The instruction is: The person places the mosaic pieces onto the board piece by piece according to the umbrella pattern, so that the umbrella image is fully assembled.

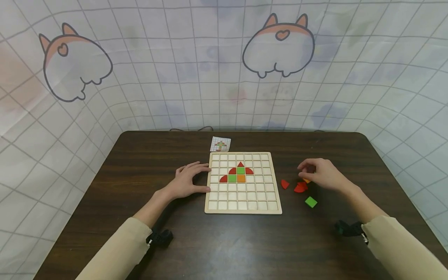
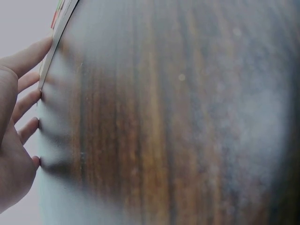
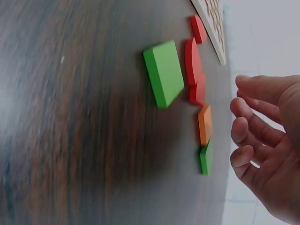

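Pale wooden gridded board (image 1: 242, 187) touches my left hand (image 1: 185, 181), fingers spread, while red curved pieces (image 1: 300, 188) and a green square tile (image 1: 310, 202) lie near my right hand (image 1: 323, 174), fingers loosely bent and empty.

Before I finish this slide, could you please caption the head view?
Left hand touches the board; right hand hovers near loose colored pieces.

The tabletop (image 1: 245, 245) has a dark wood-grain finish, smooth, with a soft gloss that reflects light in pale patches. The grid board (image 1: 243, 212) is pale, unpainted wood, matt. The green square (image 3: 166, 72) and red pieces (image 1: 285, 184) carry smooth, even colour with low sheen; core material, wood or plastic, cannot be confirmed at this blur. The sleeves (image 1: 115, 249) are matt cloth; the backdrop (image 1: 175, 77) is creased sheeting
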`<state>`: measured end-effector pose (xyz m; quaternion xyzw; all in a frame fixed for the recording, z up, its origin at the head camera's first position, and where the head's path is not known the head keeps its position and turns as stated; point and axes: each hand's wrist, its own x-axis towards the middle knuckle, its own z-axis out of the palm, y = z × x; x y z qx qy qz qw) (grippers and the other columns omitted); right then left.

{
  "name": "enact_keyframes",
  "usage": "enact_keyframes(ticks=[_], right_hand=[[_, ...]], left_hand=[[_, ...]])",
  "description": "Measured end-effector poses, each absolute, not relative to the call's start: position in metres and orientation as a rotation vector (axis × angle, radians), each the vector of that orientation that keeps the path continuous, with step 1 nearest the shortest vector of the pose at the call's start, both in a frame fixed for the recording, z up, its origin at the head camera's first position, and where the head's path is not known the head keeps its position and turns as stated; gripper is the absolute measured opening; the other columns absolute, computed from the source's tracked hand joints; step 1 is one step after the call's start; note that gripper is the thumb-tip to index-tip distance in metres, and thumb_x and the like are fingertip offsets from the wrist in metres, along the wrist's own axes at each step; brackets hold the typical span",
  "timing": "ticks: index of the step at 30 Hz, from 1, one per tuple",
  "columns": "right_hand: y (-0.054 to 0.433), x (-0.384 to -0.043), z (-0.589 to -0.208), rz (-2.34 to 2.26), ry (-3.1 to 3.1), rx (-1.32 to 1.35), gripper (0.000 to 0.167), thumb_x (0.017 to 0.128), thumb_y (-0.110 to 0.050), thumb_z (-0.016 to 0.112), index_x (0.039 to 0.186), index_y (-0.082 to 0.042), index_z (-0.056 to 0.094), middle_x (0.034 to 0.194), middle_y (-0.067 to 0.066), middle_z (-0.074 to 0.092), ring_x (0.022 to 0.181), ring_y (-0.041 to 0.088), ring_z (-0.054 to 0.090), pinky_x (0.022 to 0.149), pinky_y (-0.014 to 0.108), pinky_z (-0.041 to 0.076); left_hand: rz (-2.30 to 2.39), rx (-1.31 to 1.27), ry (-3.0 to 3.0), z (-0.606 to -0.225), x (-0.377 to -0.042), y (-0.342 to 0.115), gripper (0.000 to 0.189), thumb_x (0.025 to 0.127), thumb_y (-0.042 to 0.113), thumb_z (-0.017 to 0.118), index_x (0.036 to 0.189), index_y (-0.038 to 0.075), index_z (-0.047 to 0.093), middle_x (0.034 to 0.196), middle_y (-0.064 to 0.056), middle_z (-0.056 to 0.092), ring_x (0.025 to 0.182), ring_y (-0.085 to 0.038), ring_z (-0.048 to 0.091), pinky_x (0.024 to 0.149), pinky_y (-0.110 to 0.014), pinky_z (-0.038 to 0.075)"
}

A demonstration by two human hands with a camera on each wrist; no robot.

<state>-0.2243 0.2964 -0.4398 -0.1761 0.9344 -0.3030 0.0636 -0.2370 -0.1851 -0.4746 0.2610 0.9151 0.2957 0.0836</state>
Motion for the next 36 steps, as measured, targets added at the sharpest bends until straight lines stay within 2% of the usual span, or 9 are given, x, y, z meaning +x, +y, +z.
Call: enact_keyframes(ticks=[11, 20, 28, 36], right_hand=[[0.327, -0.221, -0.446, -0.945, 2.852, -0.413, 0.02, 0.096, -0.015, 0.074, 0.111, -0.002, 0.073, 0.09, 0.001, 0.067, 0.081, 0.017, 0.063, 0.069, 0.031, 0.05], [0.342, -0.22, -0.453, -0.886, 2.837, -0.399, 0.025, 0.092, -0.015, 0.078, 0.112, -0.002, 0.072, 0.096, 0.003, 0.066, 0.088, 0.021, 0.063, 0.075, 0.039, 0.05], [0.346, -0.222, -0.458, -0.872, 2.852, -0.378, 0.03, 0.088, -0.013, 0.081, 0.113, 0.001, 0.07, 0.094, 0.005, 0.063, 0.083, 0.02, 0.058, 0.071, 0.037, 0.046], [0.35, -0.224, -0.458, -0.831, 2.871, -0.332, 0.036, 0.09, -0.016, 0.08, 0.117, 0.005, 0.067, 0.097, 0.01, 0.061, 0.083, 0.023, 0.055, 0.07, 0.039, 0.044]], left_hand=[[0.874, 0.78, 2.729, -0.474, -0.237, -0.185, 0.07, 0.088, 0.045, 0.081, 0.147, 0.014, 0.058, 0.158, -0.008, 0.045, 0.152, -0.034, 0.024, 0.11, -0.072, 0.011], [0.87, 0.774, 2.73, -0.477, -0.238, -0.186, 0.07, 0.088, 0.046, 0.081, 0.147, 0.015, 0.058, 0.158, -0.008, 0.044, 0.151, -0.035, 0.025, 0.109, -0.072, 0.011], [0.878, 0.772, 2.734, -0.477, -0.237, -0.186, 0.07, 0.088, 0.046, 0.081, 0.147, 0.015, 0.058, 0.158, -0.008, 0.045, 0.152, -0.034, 0.025, 0.11, -0.072, 0.011], [0.874, 0.764, 2.732, -0.475, -0.237, -0.185, 0.07, 0.088, 0.045, 0.081, 0.146, 0.015, 0.058, 0.158, -0.008, 0.045, 0.152, -0.034, 0.025, 0.11, -0.071, 0.011]])
